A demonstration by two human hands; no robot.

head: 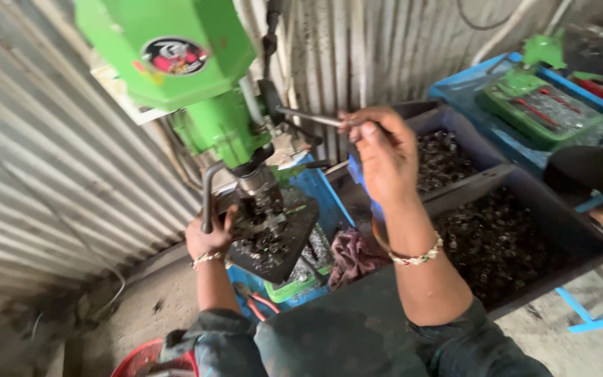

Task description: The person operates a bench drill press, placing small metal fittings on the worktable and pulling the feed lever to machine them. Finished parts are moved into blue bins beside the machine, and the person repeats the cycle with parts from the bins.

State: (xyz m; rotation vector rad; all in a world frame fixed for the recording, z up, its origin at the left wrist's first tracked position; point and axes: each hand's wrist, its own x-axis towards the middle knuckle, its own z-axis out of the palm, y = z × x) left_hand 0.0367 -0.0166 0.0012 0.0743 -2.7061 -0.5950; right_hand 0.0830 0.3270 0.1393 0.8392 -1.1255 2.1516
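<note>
A green bench drill press (197,84) stands against the corrugated metal wall. My right hand (378,150) is closed around the end of its metal feed handle (308,117), raised at chest height. My left hand (207,234) rests at the left edge of the dark, chip-covered drill table (280,241), fingers on a small part under the chuck (256,183); the part itself is too small to make out. A bent metal lever (207,195) rises just by that hand.
Two dark bins (525,209) of small metal pieces sit to the right. A blue crate (469,87) with a green tray lies behind them. A maroon rag (354,255), orange-handled pliers (259,304) and a red tub (144,359) lie low near me.
</note>
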